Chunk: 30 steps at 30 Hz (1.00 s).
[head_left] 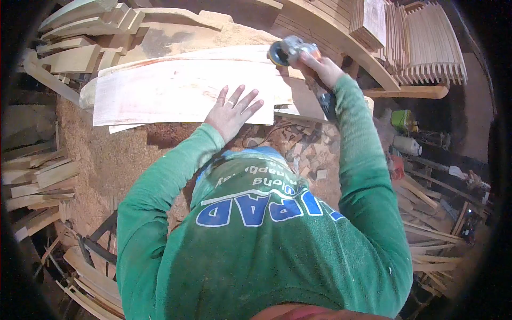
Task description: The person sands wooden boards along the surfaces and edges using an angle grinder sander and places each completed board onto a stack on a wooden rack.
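A pale, wide wooden board (154, 90) lies across the workbench, with another pale piece showing under its front edge. My left hand (234, 111) rests flat on the board near its front right part, fingers spread, a ring on one finger. At the board's right end my right hand (321, 68) is wrapped round an angle grinder (292, 47). Its round disc (278, 53) is at the upper right corner of the board; whether it touches the wood I cannot tell. The grinder's dark rear body hangs toward my right forearm.
Cut wooden pieces (80, 56) are stacked at the back left. Behind the grinder stand slatted wooden parts (432, 45) on a long beam (410, 92). Wood scraps (304, 146) and sawdust cover the floor. Offcuts (40, 181) pile up at the left; a green container (402, 120) stands at the right.
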{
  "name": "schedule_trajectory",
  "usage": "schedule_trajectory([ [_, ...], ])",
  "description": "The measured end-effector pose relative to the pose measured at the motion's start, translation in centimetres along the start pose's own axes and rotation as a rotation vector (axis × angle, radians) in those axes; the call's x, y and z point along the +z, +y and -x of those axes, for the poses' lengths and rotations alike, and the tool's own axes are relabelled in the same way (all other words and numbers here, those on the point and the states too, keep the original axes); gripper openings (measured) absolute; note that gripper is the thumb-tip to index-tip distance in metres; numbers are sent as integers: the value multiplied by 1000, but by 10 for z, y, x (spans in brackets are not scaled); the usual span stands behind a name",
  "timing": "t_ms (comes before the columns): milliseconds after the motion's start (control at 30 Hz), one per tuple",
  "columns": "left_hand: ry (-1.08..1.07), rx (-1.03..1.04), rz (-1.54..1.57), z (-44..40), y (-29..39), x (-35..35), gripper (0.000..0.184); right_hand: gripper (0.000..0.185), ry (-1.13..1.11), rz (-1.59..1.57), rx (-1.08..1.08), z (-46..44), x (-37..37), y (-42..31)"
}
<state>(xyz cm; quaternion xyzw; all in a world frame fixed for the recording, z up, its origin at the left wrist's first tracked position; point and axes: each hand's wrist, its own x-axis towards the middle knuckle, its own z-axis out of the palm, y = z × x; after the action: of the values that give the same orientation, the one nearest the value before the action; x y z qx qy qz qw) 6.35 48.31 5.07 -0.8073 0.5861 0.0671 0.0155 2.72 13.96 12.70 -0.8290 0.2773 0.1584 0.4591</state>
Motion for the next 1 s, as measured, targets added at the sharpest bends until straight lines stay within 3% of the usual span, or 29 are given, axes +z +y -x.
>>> schedule_trajectory([
  [67, 13, -4, -62, -3, 2, 4, 62, 69, 115, -91, -61, 11, 1, 48],
  [167, -12, 4, -87, 0, 9, 0, 65, 64, 187, -342, -3, 79, 9, 51],
  [233, -37, 34, -98, 3, 11, -14, 69, 62, 268, -328, -22, 92, 10, 96],
  [333, -296, 184, 0, 21, 14, -80, 73, 61, 336, -410, -1, 126, 12, 133],
  [367, -83, 271, -16, 30, 7, -89, 65, 61, 344, -474, -1, 142, 15, 131],
  [467, -206, 261, 183, 8, -27, -146, 47, 58, 370, -488, 11, 173, 11, 134],
  [533, 74, 170, 124, -6, -64, -166, 35, 57, 438, -488, -25, 183, 15, 134],
  [600, 124, -75, 55, -23, -110, -171, 41, 55, 483, -536, -20, 189, 23, 122],
  [667, 293, -111, -71, -53, -170, -144, 54, 54, 489, -534, -19, 195, 24, 118],
  [867, -133, -326, 5, -110, -126, -141, 84, 55, 295, -470, -16, 200, 20, 115],
  [1000, -262, -375, 119, -102, -130, -95, 84, 56, 108, -443, -15, 207, 16, 96],
])
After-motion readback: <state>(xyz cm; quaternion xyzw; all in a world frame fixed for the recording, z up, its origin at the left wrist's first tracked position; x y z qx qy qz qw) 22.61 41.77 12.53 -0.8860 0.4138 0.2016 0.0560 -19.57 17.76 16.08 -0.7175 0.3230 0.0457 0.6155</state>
